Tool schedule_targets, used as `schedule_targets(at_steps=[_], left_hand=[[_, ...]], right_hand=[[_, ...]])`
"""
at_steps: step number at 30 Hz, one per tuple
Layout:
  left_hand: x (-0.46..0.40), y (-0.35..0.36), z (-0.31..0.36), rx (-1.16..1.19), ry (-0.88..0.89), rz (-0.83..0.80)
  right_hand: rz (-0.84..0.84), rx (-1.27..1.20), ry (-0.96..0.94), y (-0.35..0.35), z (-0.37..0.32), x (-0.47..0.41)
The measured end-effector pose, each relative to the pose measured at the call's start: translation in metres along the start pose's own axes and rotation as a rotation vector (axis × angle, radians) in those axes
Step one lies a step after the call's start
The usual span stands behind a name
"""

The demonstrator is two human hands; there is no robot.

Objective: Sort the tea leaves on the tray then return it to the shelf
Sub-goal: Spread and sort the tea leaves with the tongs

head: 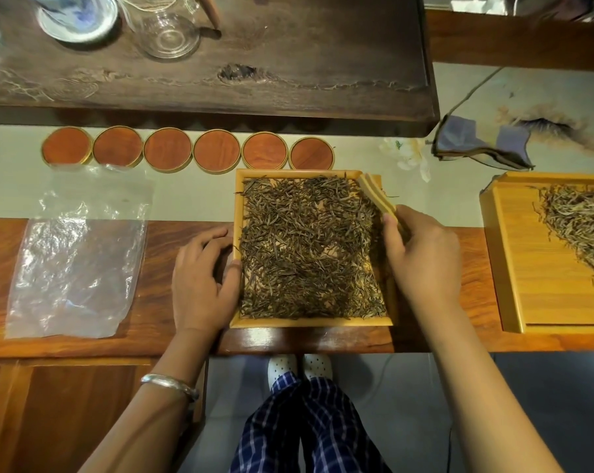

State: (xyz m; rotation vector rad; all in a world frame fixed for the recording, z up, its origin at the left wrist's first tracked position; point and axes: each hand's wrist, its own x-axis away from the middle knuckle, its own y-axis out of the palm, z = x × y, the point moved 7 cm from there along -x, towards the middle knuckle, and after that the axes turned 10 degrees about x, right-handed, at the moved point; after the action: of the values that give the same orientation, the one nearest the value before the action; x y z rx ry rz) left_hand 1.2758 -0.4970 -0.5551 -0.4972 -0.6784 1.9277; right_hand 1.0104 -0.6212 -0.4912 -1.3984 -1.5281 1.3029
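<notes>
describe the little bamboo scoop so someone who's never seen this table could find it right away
Start at the square bamboo tray full of dark tea leaves in front of the person. At its far right corner, the right hand pinches a pale grooved bamboo scoop, the only tool touching the leaves.

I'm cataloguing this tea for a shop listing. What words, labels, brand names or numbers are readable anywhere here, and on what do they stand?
None: no readable text shows in this view.
The six round red-brown wooden lids: bare wood grain, no label.
The square pale wooden tray of dark tea leaves: unmarked.
The clear plastic bag: no print visible.
The blue-and-white porcelain dish: painted pattern only, blurred, no legible characters.
</notes>
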Motion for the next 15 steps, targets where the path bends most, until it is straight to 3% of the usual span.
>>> schedule_targets(at_steps=[7, 11, 15], left_hand=[[0.000, -0.001, 0.002, -0.004, 0.007, -0.003], [-0.001, 0.000, 0.002, -0.007, 0.002, -0.010], [0.000, 0.000, 0.002, -0.009, 0.001, -0.013]], right_hand=[[-0.037, -0.043, -0.078, 0.009, -0.026, 0.010], [0.067, -0.052, 0.013, -0.009, -0.005, 0.006], [0.025, 0.029, 0.058, -0.008, 0.008, 0.009]])
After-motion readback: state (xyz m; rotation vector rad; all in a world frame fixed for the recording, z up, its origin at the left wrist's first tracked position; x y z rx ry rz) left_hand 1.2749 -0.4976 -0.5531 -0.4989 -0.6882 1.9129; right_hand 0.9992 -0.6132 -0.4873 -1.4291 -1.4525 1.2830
